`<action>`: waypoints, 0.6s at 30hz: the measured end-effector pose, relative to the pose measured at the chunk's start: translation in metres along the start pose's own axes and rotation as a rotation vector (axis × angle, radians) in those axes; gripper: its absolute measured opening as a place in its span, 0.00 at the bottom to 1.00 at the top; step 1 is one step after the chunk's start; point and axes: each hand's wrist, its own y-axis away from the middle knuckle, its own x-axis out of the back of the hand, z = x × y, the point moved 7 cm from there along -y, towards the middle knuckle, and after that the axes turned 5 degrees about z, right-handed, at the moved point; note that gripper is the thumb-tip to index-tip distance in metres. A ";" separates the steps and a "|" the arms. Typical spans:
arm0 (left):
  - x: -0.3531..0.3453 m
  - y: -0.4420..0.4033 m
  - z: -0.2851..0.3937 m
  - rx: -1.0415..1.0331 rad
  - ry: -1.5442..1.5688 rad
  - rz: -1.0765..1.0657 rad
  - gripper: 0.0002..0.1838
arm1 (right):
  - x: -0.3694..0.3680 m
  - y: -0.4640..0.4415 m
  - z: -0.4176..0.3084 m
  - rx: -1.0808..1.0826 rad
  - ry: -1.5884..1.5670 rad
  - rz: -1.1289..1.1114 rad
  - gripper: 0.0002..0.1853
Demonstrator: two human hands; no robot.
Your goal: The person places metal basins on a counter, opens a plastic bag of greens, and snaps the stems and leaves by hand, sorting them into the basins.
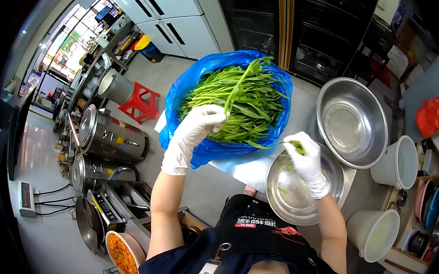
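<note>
In the head view, a long green stalk [241,86] is held by its lower end between the thumb and fingers of the gloved left hand [196,127], which is narrowed to a pinch. From these fingertips the stalk's long axis is carried forward, away from the body, and slanted to the right; the leafy tip is pointed at the far rim of the blue bag [181,88] and is bent over to the right. The stalk is seen above the heap of greens [258,107], which is spread ahead and to the right of the left hand, with many of its stems and leaves laid roughly crosswise. By the gloved right hand [307,159], well apart from the left, a small green bunch [297,146] is gripped in curled fingers; which way it is pointed cannot be told, as it is partly covered. Directly below the right hand, the smaller metal bowl [288,207] is placed, and a few green scraps [282,190] are scattered inside it. Ahead and to the right of that hand, a larger metal basin [343,128] is set, and farther right two white buckets [396,161] are stood.
</note>
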 end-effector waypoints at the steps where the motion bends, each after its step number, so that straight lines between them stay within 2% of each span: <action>1: -0.006 0.003 -0.004 0.023 -0.037 0.019 0.08 | -0.007 -0.004 -0.016 0.178 0.017 0.051 0.08; 3: -0.032 0.008 -0.008 -0.005 0.041 -0.023 0.08 | -0.022 -0.005 -0.040 0.361 0.146 0.030 0.17; 5: -0.039 0.010 -0.022 0.018 -0.012 -0.004 0.09 | -0.036 -0.008 -0.058 0.489 0.265 0.016 0.23; 7: -0.048 0.010 -0.035 0.038 0.039 -0.083 0.10 | -0.049 -0.005 -0.059 0.601 0.369 0.002 0.25; 18: -0.062 0.008 -0.065 0.082 0.184 -0.093 0.10 | -0.053 0.010 -0.048 0.647 0.524 0.009 0.23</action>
